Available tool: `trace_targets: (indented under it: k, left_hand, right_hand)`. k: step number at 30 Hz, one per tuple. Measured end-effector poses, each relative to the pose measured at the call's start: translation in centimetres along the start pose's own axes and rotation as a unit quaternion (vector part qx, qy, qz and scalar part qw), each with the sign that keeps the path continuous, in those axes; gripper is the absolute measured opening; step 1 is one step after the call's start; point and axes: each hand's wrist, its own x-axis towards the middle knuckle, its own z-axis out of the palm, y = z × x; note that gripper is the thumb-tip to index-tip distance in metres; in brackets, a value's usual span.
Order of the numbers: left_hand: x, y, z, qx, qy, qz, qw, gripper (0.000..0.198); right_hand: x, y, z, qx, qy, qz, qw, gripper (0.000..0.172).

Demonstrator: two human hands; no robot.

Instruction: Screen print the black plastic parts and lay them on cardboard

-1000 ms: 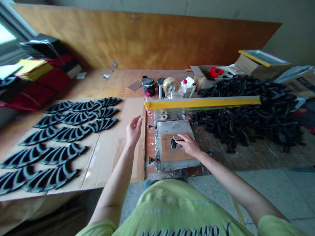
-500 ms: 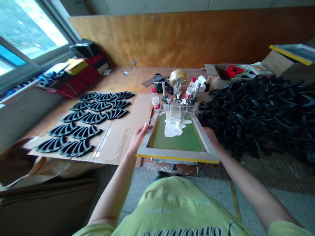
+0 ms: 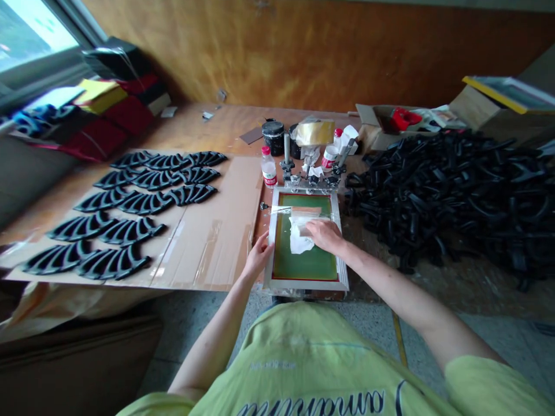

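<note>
A framed screen with a grey metal rim (image 3: 310,285) and a green mesh (image 3: 284,263) lies flat at the table's front edge. White ink (image 3: 300,242) is spread over the middle of the mesh. My left hand (image 3: 260,252) rests against the frame's left side, fingers bent and close together. Over the mesh, my right hand (image 3: 325,234) is closed on a pale squeegee (image 3: 306,229) at the ink. Behind the frame stands a metal clamp (image 3: 312,184) with two upright posts.
Rows of black curved parts (image 3: 130,231) lie on cardboard (image 3: 225,219) at left. A pile of black parts (image 3: 455,202) covers the right. Behind are a red-capped bottle (image 3: 269,170), a black tub (image 3: 273,138), tape (image 3: 316,132) and an open box (image 3: 373,127).
The frame has come down from its tilt and now lies flat. My right hand has left its right side and moved inward onto the squeegee. The view has tipped down.
</note>
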Motion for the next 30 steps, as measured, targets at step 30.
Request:
trace_targets:
  k: [30]
  left_hand:
    - [-2.3, 13.2, -0.4, -0.085, 0.018, 0.079, 0.993, 0.052]
  right_hand:
    - [-0.6, 10.4, -5.1, 0.123, 0.252, 0.232, 0.931, 0.046]
